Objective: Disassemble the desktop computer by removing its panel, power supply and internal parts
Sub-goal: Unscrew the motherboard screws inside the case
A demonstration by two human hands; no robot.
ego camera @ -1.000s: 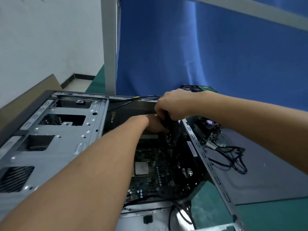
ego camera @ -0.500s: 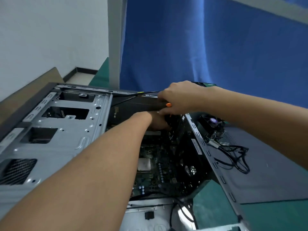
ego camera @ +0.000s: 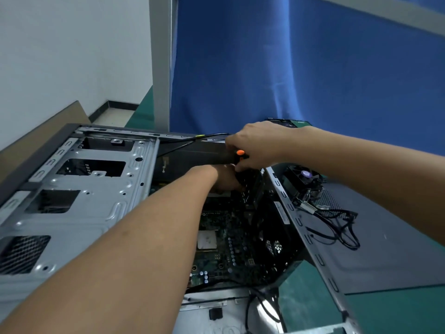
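The open grey computer case (ego camera: pixel 79 203) lies on its side with the green motherboard (ego camera: pixel 231 247) exposed inside. A black power supply (ego camera: pixel 192 157) sits at the far end of the case. My right hand (ego camera: pixel 255 145) grips a screwdriver with an orange and black handle (ego camera: pixel 239 154) at the power supply's right end. Just below it, my left hand (ego camera: pixel 226 178) reaches into the case; its fingers are hidden in the dark among the cables, so what they hold is unclear.
A removed grey side panel (ego camera: pixel 385 256) lies to the right on the green table, bearing a cooler fan (ego camera: pixel 304 178) and loose black cables (ego camera: pixel 337 225). A blue curtain hangs behind. Cardboard (ego camera: pixel 48 131) leans at the far left.
My right hand has lifted slightly and shifted, and the screwdriver's orange handle now shows under it. The camera has moved a little; my left hand stays in the case.
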